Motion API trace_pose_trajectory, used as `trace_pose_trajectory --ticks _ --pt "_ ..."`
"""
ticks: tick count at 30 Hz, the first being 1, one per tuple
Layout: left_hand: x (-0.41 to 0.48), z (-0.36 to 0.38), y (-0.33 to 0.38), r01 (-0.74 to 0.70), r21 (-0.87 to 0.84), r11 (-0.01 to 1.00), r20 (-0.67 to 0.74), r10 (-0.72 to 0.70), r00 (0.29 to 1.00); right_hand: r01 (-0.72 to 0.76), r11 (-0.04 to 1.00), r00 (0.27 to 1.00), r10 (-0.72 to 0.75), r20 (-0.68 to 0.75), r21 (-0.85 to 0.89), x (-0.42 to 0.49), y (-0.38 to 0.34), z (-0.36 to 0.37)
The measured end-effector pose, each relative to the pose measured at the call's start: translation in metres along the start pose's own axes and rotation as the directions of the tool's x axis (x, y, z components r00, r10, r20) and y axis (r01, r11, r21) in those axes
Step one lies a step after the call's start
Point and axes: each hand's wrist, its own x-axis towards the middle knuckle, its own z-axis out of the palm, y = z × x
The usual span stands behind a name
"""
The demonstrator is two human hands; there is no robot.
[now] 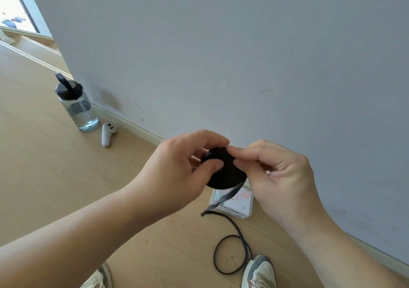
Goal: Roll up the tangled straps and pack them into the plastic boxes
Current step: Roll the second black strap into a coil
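Between both hands, held above floor: black strap roll (223,172), wound into flat disc. L hand (177,170) grips it, thumb on near face, fingers curled behind. R hand (281,177) pinches roll's top edge w/ thumb + forefinger. Loose tail (229,197) drops from roll's lower right to wood floor (55,177), looping beside a shoe (259,274). White box (240,208) on floor at wall (243,55), partly hidden behind roll. Water bottle (76,106) + white controller (107,134) further left, near each other.
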Motion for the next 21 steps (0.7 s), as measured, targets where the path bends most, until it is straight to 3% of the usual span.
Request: trace_pose_trajectory --ticks 3,8,10,12,15,19,21 --pt "0.004 -0.0013 0.0001 0.108 -0.152 0.982 -0.044 -0.116 0.992 -0.133 0.98 0.988 0.142 -0.055 0.145 0.0015 -0.0009 -0.0014" --pt "0.006 -0.0019 0.002 0.126 -0.413 0.902 -0.128 -0.194 0.973 -0.191 0.952 0.979 0.204 -0.03 0.238 0.0008 -0.0012 -0.0016" --pt "0.0063 -0.0011 0.0011 0.159 -0.431 0.889 -0.116 -0.229 0.966 -0.177 0.959 0.981 0.19 -0.038 0.222 0.0007 0.0011 -0.0021" --pt "0.0063 0.0006 -0.0012 0.159 -0.306 0.939 -0.08 -0.192 0.978 -0.136 0.981 0.989 0.142 -0.034 0.14 0.0021 0.0023 -0.0031" --pt "0.0048 0.0021 -0.005 0.021 -0.023 1.0 -0.087 -0.023 0.996 -0.03 0.999 0.999 0.03 -0.026 0.024 0.0043 0.0061 -0.0034" --pt "0.0035 0.0014 -0.0065 -0.157 0.176 0.972 -0.056 0.169 0.984 0.051 0.998 0.999 -0.051 0.008 -0.034 0.0039 0.0066 -0.0019" --pt "0.0024 0.0002 -0.0066 -0.119 0.159 0.98 -0.061 0.13 0.99 -0.008 1.0 1.0 0.008 -0.012 -0.011 0.0029 0.0048 -0.0008"
